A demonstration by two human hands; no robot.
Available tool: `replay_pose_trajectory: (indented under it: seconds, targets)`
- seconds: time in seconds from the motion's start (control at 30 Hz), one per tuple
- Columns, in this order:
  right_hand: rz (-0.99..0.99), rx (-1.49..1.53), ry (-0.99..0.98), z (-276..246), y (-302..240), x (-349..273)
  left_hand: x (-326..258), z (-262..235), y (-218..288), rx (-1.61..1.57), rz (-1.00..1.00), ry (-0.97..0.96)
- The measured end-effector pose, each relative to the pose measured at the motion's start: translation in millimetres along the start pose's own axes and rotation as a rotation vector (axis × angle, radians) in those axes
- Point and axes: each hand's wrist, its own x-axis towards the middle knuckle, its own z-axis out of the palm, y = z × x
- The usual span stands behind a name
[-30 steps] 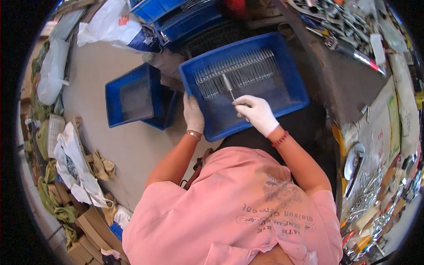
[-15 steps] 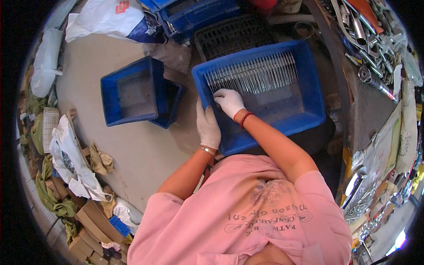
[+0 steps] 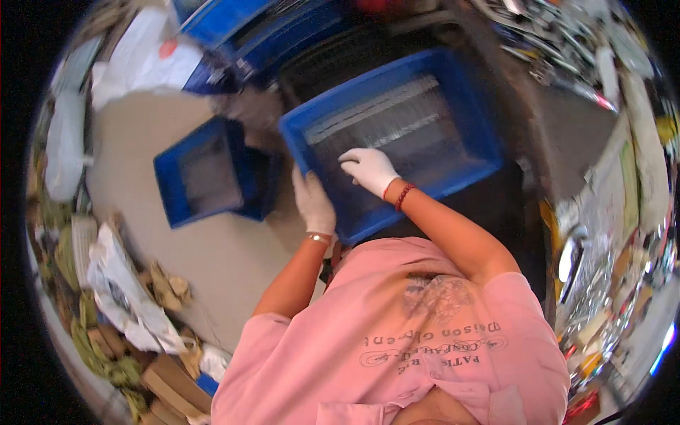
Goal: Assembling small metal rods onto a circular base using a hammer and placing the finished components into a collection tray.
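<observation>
A big blue plastic crate sits tilted in front of me, its floor lined with rows of thin metal rods. My left hand, in a white glove, grips the crate's near left rim. My right hand, also gloved, with a red bracelet at the wrist, reaches inside the crate and rests on the rods near the lower left part. The picture is blurred, so I cannot tell whether its fingers hold a rod.
A smaller blue crate stands on the floor to the left. More blue crates are stacked at the back. Rags, bags and cardboard pile up at lower left. A cluttered bench with metal parts runs along the right.
The view has swung and the crate now sits more to the right. My right hand moved left and down inside the crate; my left hand stayed on the rim.
</observation>
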Motion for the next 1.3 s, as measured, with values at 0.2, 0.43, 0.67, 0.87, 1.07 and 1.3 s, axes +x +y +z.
replay_pose_trajectory:
  seconds: [0.2, 0.43, 0.67, 0.87, 1.07, 1.3]
  targets:
    - [0.077, 0.414, 0.161, -75, -4, -102, 25, -13, -11, 0.446, 0.468, 0.194]
    - [0.056, 0.653, 0.45, -139, 20, -247, -19, 81, 195, 0.123, 0.836, -0.313]
    - [0.081, 0.622, 0.721, -159, 20, -395, -106, 254, 319, 0.008, 1.265, -0.838]
    - [0.109, 0.361, 1.134, -168, 33, -498, -128, 333, 360, 0.479, 1.129, -1.005]
    - [0.671, -0.535, 1.624, -195, 99, -582, -120, 347, 354, 0.499, 1.223, -1.059]
    - [0.999, -0.976, 1.419, -247, 179, -586, -184, 259, 341, -0.047, 0.406, -1.592]
